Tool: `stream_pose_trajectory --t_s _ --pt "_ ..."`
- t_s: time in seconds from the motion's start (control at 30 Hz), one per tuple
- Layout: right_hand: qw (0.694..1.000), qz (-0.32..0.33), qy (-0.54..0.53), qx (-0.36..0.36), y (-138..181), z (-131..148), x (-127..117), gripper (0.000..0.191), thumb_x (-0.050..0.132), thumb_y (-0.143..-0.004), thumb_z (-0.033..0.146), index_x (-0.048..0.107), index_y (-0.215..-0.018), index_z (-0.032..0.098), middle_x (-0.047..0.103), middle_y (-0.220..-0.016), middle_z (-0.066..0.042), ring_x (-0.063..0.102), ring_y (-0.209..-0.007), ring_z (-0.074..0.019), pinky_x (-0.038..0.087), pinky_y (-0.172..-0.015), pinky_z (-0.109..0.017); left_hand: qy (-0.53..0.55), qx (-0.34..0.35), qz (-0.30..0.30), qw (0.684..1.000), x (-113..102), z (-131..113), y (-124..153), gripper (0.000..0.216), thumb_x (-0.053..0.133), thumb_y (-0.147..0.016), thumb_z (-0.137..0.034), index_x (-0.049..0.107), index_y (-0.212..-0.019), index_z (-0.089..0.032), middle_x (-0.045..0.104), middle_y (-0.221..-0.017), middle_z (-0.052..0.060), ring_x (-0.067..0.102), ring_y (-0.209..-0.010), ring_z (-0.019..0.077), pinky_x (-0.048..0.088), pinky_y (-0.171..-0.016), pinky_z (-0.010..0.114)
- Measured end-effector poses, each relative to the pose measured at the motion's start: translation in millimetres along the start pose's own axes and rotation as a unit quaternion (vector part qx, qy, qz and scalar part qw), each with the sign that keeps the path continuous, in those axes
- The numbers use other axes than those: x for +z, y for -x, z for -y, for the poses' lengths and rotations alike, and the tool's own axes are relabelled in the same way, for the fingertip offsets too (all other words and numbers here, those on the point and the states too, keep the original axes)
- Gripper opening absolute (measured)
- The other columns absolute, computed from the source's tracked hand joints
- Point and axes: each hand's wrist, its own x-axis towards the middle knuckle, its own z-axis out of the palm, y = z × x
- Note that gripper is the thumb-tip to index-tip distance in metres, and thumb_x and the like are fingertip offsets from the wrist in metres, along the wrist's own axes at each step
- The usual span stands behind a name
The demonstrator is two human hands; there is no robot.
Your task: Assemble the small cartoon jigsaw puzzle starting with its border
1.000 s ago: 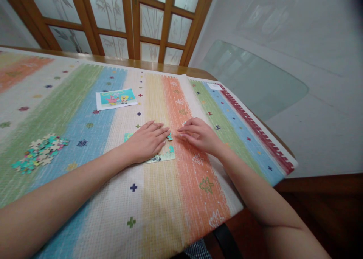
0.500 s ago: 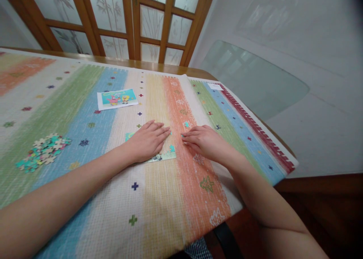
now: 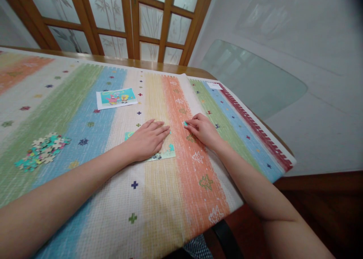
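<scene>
My left hand [image 3: 150,140] lies flat, fingers stretched out, over a partly assembled jigsaw puzzle [image 3: 163,154], covering most of it. Teal pieces show along the puzzle's right side, past my fingers. To the right, on the orange stripe of the cloth, my right hand [image 3: 202,129] pinches a small teal puzzle piece [image 3: 185,123] between thumb and fingertips. The piece is at or just above the cloth; I cannot tell which.
A heap of loose puzzle pieces [image 3: 44,151] sits at the left. Beyond my left hand lies a cartoon picture card [image 3: 118,98]. A white paper [image 3: 214,86] rests near the far right edge of the striped tablecloth [image 3: 159,221].
My right hand has moved slightly away from me and now pinches the teal piece that lay beyond its fingers. My left hand stays on the puzzle.
</scene>
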Motion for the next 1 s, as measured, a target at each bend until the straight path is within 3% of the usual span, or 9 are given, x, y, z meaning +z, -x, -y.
stream_pose_trajectory --t_s 0.17,0.4,0.6,0.77,1.0 --pt "0.998 0.01 0.038 -0.043 -5 -4 1 0.027 0.058 -0.099 0.033 0.08 -0.102 0.018 0.066 -0.096 -0.013 0.06 -0.09 -0.0251 0.047 -0.082 -0.039 0.002 -0.001 -0.005 1.0 0 -1 0 0.048 0.035 -0.107 -0.031 0.053 -0.149 -0.014 0.051 -0.157 0.007 0.042 -0.146 0.0279 0.019 -0.125 0.047" --pt "0.986 0.027 0.155 -0.056 -2 14 -6 0.025 0.058 -0.1 0.032 0.079 -0.1 0.018 0.07 -0.099 -0.012 0.056 -0.094 -0.0252 0.034 -0.077 -0.038 0.013 -0.002 -0.027 1.0 2 0 1 0.048 0.035 -0.106 -0.031 0.052 -0.15 -0.017 0.054 -0.155 0.007 0.044 -0.144 0.0257 0.018 -0.125 0.045" --pt "0.977 -0.007 0.188 -0.098 -2 27 -11 0.033 0.051 -0.104 0.031 0.078 -0.088 0.02 0.071 -0.09 -0.009 0.056 -0.088 -0.0227 0.029 -0.078 -0.039 0.032 -0.003 -0.015 0.999 0 0 1 0.051 0.032 -0.106 -0.031 0.054 -0.148 -0.013 0.053 -0.155 0.009 0.043 -0.144 0.027 0.021 -0.124 0.047" --pt "0.97 -0.025 0.178 -0.162 4 54 -17 0.036 0.046 -0.106 0.026 0.074 -0.084 0.02 0.07 -0.08 -0.006 0.055 -0.072 -0.0183 0.032 -0.078 -0.039 0.042 -0.005 -0.023 0.999 1 1 0 0.05 0.033 -0.106 -0.031 0.056 -0.146 -0.012 0.055 -0.153 0.01 0.045 -0.143 0.0273 0.024 -0.123 0.046" --pt "0.936 -0.006 0.238 -0.258 10 92 -8 0.032 0.05 -0.103 0.017 0.071 -0.079 0.017 0.066 -0.073 -0.005 0.052 -0.069 -0.0178 0.031 -0.075 -0.039 0.046 -0.005 -0.038 0.998 5 1 0 0.048 0.037 -0.105 -0.03 0.057 -0.144 -0.011 0.058 -0.15 0.012 0.045 -0.142 0.0266 0.024 -0.123 0.045"
